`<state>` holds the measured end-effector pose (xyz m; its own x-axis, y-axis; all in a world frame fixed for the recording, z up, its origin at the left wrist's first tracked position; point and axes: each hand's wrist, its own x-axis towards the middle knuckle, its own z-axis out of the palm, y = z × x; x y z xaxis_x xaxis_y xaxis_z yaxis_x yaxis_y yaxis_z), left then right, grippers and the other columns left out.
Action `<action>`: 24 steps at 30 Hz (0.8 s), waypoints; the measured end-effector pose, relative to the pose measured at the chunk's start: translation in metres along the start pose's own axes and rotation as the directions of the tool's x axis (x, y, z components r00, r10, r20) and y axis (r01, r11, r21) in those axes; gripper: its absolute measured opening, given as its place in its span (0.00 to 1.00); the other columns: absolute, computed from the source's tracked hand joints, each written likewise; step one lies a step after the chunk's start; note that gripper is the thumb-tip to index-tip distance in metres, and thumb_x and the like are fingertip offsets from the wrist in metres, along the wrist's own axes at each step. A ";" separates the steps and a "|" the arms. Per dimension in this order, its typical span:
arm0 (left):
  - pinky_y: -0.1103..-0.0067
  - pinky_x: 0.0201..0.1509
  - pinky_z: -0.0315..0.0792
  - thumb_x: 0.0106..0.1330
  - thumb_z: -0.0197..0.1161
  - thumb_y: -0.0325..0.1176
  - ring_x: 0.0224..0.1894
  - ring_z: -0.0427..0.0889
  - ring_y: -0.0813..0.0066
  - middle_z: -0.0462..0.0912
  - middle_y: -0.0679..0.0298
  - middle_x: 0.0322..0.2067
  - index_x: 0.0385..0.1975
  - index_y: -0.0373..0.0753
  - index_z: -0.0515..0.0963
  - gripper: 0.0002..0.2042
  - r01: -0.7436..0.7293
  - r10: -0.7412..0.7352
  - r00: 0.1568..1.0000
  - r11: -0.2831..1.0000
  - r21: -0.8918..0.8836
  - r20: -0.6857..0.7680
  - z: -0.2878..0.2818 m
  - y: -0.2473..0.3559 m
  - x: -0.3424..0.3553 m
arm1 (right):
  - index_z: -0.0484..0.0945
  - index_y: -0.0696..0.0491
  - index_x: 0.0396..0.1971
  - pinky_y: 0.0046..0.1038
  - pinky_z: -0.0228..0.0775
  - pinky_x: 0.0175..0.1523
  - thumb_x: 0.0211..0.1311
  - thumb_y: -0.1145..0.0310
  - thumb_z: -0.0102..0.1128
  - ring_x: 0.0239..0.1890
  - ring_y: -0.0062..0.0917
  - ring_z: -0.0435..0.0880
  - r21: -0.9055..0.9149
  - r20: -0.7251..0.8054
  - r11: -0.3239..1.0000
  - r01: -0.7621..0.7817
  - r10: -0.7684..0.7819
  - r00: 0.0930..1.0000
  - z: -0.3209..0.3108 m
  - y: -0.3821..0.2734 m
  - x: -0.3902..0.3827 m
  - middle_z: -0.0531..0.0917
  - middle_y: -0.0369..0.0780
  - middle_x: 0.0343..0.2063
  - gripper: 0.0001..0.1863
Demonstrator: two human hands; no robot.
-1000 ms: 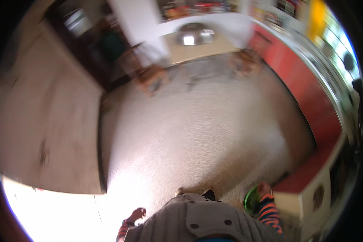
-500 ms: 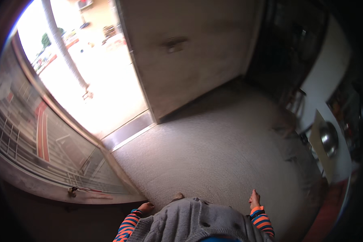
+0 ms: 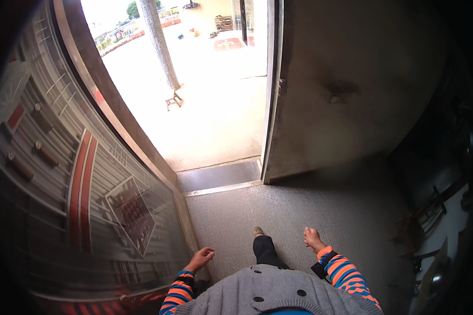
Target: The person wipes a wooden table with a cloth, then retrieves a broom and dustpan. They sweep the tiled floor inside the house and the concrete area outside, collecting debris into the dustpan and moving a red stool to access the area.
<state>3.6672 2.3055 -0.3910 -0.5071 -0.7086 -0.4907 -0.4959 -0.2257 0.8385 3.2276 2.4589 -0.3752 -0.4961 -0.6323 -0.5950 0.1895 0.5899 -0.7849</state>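
My left hand [image 3: 201, 258] hangs low beside the glazed panel [image 3: 126, 210] on the left. Its fingers are loosely bent and a little apart, with nothing in them. My right hand [image 3: 313, 239] is held out over the floor [image 3: 226, 215], fingers curled into a loose fist, and no object shows in it. Both arms wear orange and blue striped sleeves with dark bands at the wrists. Between the hands, one of my shoes [image 3: 258, 231] is stepping forward below a dark trouser leg.
Ahead stands an open doorway with a metal sill [image 3: 220, 177]. A wide door [image 3: 347, 126] is at its right. Outside, a small stool [image 3: 174, 100] sits by a post [image 3: 160, 47]. At the right, a wooden chair [image 3: 431, 212] stands in shadow.
The view has turned right, so the doorway now lies nearly straight ahead and closer. Both hands have come further into view, and a leg now shows stepping forward.
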 end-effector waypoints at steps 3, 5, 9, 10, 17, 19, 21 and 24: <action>0.81 0.36 0.70 0.59 0.54 0.37 0.31 0.76 0.75 0.77 0.60 0.30 0.38 0.38 0.72 0.12 -0.068 0.075 0.996 0.991 0.116 -0.058 -0.022 0.071 0.062 | 0.66 0.54 0.19 0.22 0.54 0.11 0.58 0.61 0.37 0.07 0.17 0.61 -0.036 0.243 0.987 0.156 -0.143 0.959 0.051 -0.066 0.077 0.62 0.32 0.08 0.14; 0.79 0.36 0.71 0.59 0.54 0.37 0.32 0.76 0.71 0.76 0.58 0.31 0.37 0.39 0.72 0.11 -0.298 0.326 0.938 0.931 0.210 -0.115 -0.031 0.138 0.108 | 0.66 0.53 0.23 0.22 0.54 0.11 0.58 0.63 0.36 0.07 0.17 0.62 -0.065 0.390 0.980 0.185 -0.146 0.909 0.088 -0.124 0.124 0.64 0.32 0.09 0.12; 0.75 0.40 0.69 0.59 0.52 0.36 0.35 0.74 0.61 0.74 0.57 0.33 0.35 0.39 0.72 0.09 -0.524 0.624 0.769 0.742 0.418 -0.143 -0.045 0.269 0.175 | 0.67 0.52 0.27 0.22 0.56 0.12 0.58 0.67 0.39 0.11 0.17 0.65 0.114 0.695 0.991 -0.064 -0.034 0.718 0.175 -0.228 0.169 0.66 0.32 0.12 0.07; 0.74 0.42 0.68 0.60 0.51 0.36 0.35 0.74 0.60 0.74 0.58 0.33 0.34 0.38 0.72 0.09 -0.595 0.748 0.648 0.614 0.519 -0.142 -0.047 0.297 0.195 | 0.68 0.52 0.28 0.22 0.59 0.15 0.57 0.67 0.41 0.13 0.17 0.67 0.089 0.736 0.996 0.030 -0.086 0.671 0.198 -0.250 0.175 0.68 0.32 0.14 0.07; 0.73 0.37 0.68 0.50 0.49 0.32 0.32 0.75 0.62 0.77 0.62 0.27 0.27 0.42 0.73 0.07 -0.574 0.808 0.586 0.470 0.670 -0.064 -0.104 0.344 0.325 | 0.70 0.49 0.35 0.20 0.66 0.35 0.58 0.65 0.42 0.33 0.18 0.73 0.263 0.819 0.965 -0.001 -0.223 0.528 0.288 -0.346 0.219 0.73 0.35 0.30 0.09; 0.73 0.34 0.69 0.54 0.47 0.37 0.30 0.76 0.63 0.77 0.59 0.26 0.27 0.39 0.72 0.10 -0.619 0.842 0.534 0.453 0.642 -0.079 -0.135 0.333 0.366 | 0.70 0.50 0.38 0.23 0.65 0.41 0.59 0.63 0.40 0.38 0.18 0.71 0.216 0.832 0.967 -0.134 -0.111 0.544 0.305 -0.371 0.247 0.73 0.35 0.35 0.12; 0.74 0.32 0.69 0.60 0.42 0.40 0.30 0.76 0.64 0.77 0.58 0.26 0.30 0.37 0.72 0.14 -0.663 0.824 0.545 0.535 0.524 -0.152 -0.162 0.324 0.407 | 0.70 0.50 0.38 0.24 0.65 0.41 0.60 0.62 0.38 0.40 0.17 0.71 0.218 0.829 0.976 -0.008 -0.181 0.529 0.325 -0.401 0.279 0.73 0.34 0.36 0.13; 0.78 0.29 0.70 0.65 0.34 0.42 0.29 0.76 0.65 0.77 0.59 0.28 0.32 0.36 0.72 0.19 -0.630 0.641 0.741 0.767 0.121 -0.201 -0.211 0.339 0.471 | 0.68 0.50 0.41 0.23 0.65 0.40 0.62 0.59 0.34 0.38 0.17 0.70 0.132 0.827 0.984 0.121 -0.176 0.534 0.362 -0.461 0.334 0.72 0.33 0.35 0.15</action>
<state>3.4093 1.7543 -0.2875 -0.5516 -0.8043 0.2211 -0.1462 0.3542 0.9237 3.2816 1.7935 -0.2744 0.4028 -0.8567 -0.3221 0.2382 0.4379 -0.8669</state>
